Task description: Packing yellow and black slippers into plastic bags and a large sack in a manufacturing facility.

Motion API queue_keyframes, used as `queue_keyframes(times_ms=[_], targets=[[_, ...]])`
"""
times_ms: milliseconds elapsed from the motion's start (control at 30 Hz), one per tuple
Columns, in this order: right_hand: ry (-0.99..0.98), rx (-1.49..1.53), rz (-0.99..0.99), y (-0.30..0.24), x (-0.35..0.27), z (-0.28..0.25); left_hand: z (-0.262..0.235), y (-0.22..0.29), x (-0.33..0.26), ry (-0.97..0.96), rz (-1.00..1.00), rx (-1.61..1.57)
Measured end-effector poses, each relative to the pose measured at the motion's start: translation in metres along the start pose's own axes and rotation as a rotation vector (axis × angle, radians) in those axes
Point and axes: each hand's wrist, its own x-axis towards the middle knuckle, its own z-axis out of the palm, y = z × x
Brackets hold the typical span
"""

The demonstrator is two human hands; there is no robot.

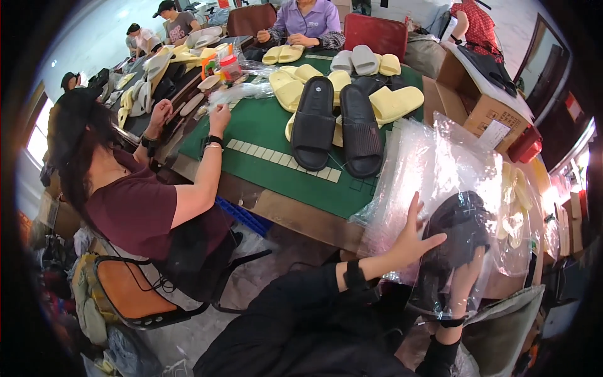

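Observation:
At the table's near right corner, a pair of black slippers (455, 220) sits inside a clear plastic bag (422, 308). My right hand (468, 276) reaches up into that bag and grips the slippers; its fingertips are partly hidden behind them. Spread fingers mark my left hand (408, 242), whose thumb touches the bag's left side near the slippers. Beneath and beyond lies a stack of clear plastic bags (408, 169). Another pair of black slides (313, 125) rests on several yellow slippers (396, 103) on the green mat (264, 179), out of my hands' reach.
To my left sits a person in a maroon shirt (135, 195), forearms over the table. Across is a person in purple (311, 19). A cardboard box (480, 103) stands at the right, with bagged yellow slippers (515, 204) nearer me. Grey slippers (363, 60) lie at the back.

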Motion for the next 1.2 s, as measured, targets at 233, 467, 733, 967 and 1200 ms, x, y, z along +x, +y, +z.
queue_keyframes(times_ms=[233,467,733,967,1200], targets=[[-0.123,-0.521,-0.122,0.071,-0.002,-0.009,-0.011,-0.037,0.003,-0.137,-0.704,-0.538],[-0.139,-0.6,0.015,0.051,0.017,0.008,-0.023,-0.033,-0.001,-0.265,-0.863,-0.579],[-0.096,-0.177,0.329,-0.004,0.049,0.047,-0.025,-0.056,-0.007,-0.319,-0.826,-0.377],[-0.344,-0.269,-0.321,-0.015,0.01,0.026,-0.034,-0.048,-0.009,-0.205,-0.817,-0.878],[-0.536,-0.391,-0.068,-0.032,-0.028,0.009,-0.03,-0.044,-0.005,-0.086,-0.916,-0.838]])
